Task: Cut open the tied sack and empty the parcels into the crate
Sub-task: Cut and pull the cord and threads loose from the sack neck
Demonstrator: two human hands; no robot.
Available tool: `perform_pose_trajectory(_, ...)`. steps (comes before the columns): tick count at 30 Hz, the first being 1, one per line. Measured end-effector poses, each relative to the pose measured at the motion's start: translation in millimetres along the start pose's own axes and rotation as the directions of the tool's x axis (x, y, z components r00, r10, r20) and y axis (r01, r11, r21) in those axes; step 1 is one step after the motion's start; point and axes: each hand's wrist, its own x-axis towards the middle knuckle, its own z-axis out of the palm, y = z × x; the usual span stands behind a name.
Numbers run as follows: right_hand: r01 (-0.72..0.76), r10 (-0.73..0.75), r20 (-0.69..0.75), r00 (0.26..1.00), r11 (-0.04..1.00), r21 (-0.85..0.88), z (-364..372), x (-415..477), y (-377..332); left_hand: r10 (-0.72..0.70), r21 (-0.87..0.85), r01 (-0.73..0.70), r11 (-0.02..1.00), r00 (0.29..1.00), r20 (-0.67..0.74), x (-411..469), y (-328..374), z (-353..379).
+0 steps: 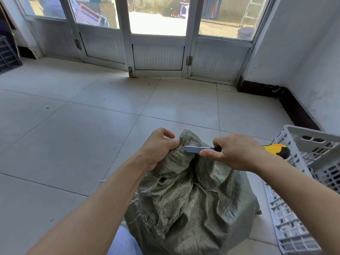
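Two hands work the green sack [187,199], standing on the floor [73,135] beside the white crate [312,144]. Fingers of the left hand [158,146] pinch its bunched neck; those of the right hand [237,151] grip a utility knife [195,149], blade tip at that neck.

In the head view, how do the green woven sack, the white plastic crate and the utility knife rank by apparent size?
1. green woven sack, largest.
2. white plastic crate, though the frame edge crops it, so unsure.
3. utility knife, smallest.
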Motion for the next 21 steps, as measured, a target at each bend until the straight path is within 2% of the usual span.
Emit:
perform_pose_trajectory(6,-0.007,0.007,0.026,1.0,1.0,0.008,-2.2,-0.8,-2.0,-0.003,0.003,0.003,1.0,1.0,-0.01,-0.7,-0.6,1.3)
perform_pose_trajectory(15,0.027,-0.027,0.008,1.0,0.995,-0.095,-7.2,-1.2,-4.9,-0.054,-0.041,0.052,0.998,0.998,-0.043,-0.7,-1.4,4.4)
perform_pose_trajectory(21,-0.02,0.019,0.003,1.0,0.996,0.092,-3.0,-2.2,-4.3,-0.074,-0.056,0.072,0.996,0.997,-0.032,1.8,0.2,2.8)
